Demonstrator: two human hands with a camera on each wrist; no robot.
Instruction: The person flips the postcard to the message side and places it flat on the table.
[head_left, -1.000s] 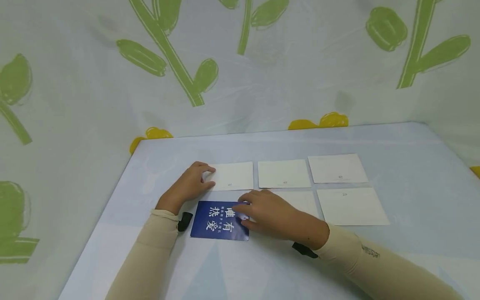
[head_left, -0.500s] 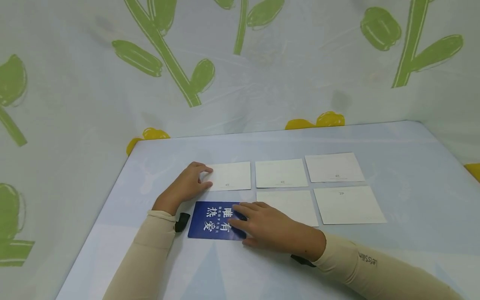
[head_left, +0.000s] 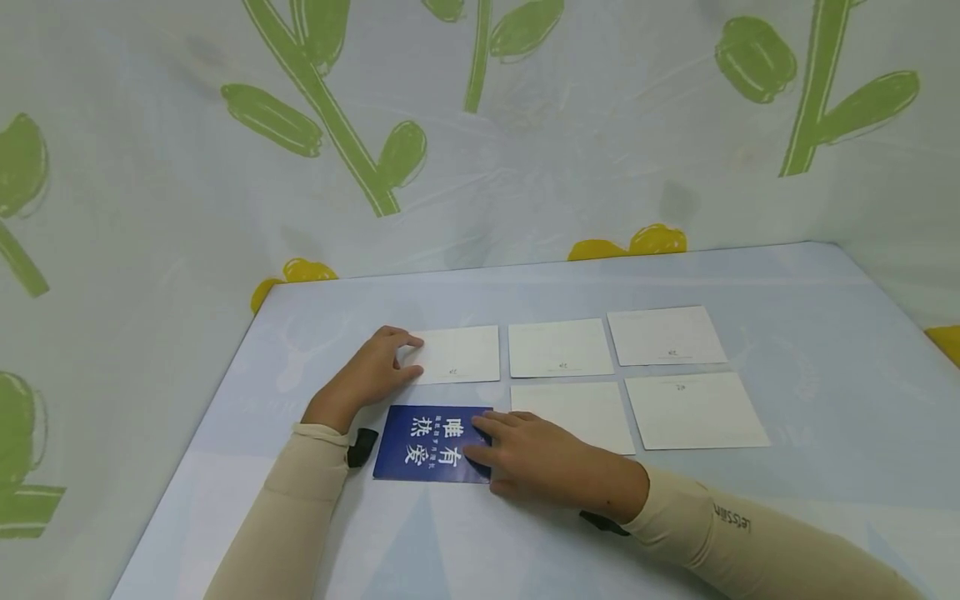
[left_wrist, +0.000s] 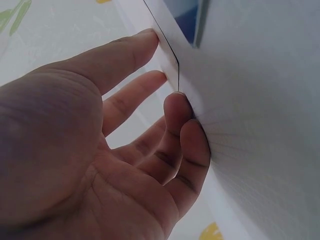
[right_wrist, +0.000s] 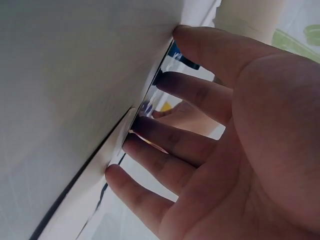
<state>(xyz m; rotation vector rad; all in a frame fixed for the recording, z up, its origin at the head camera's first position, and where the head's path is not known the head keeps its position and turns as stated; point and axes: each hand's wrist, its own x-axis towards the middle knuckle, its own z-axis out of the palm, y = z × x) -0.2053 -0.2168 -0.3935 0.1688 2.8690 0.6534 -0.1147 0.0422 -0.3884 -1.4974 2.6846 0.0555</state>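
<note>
A blue card [head_left: 431,458] with white Chinese characters lies flat on the table in front. My right hand [head_left: 543,458] rests over its right edge with fingers spread; in the right wrist view the thumb and fingertips sit along the surface, and a strip of blue [right_wrist: 187,60] shows past the thumb. Behind the blue card lies a white card [head_left: 461,354] with a small printed mark. At its left edge is my left hand [head_left: 371,371], thumb and index fingertips touching it. The left wrist view shows the other fingers bent against the tabletop.
More white cards lie face up in two rows: a middle back card [head_left: 561,348], a right back card [head_left: 667,335], a front right card [head_left: 697,412] and a front middle card [head_left: 573,412] partly behind my right hand. A leaf-patterned curtain [head_left: 480,192] borders the table [head_left: 315,321].
My right hand has lowered slightly towards me and settled over the blue card's right edge. The left hand stays at the white card's edge. The head view has shifted a little.
</note>
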